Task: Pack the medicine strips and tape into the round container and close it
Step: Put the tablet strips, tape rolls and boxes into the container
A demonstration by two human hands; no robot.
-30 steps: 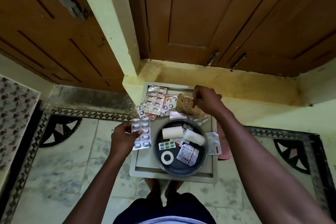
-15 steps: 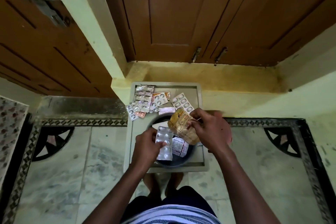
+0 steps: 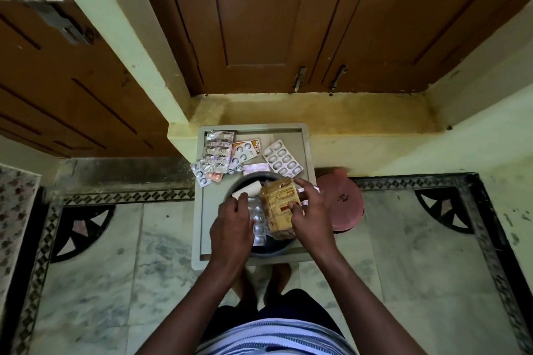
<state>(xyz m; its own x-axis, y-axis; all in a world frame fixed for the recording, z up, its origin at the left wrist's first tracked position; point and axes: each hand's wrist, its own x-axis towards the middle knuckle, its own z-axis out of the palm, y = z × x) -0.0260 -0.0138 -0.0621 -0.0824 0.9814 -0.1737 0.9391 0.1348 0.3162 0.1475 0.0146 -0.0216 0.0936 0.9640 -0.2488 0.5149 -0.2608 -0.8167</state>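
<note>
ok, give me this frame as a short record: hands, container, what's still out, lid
left hand: holds a silver strip over the container
right hand: grips a tan packet over the container
container: open, on the tray, white roll inside
still out: strips on the tray's far end
lid: pink, right of the tray, off

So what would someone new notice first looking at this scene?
Both hands meet over the dark round container on the grey square tray: the right hand holds a crinkled tan medicine packet, the left hand a silver blister strip. More foil strips lie at the tray's far edge, and a pink round lid sits to the right.
</note>
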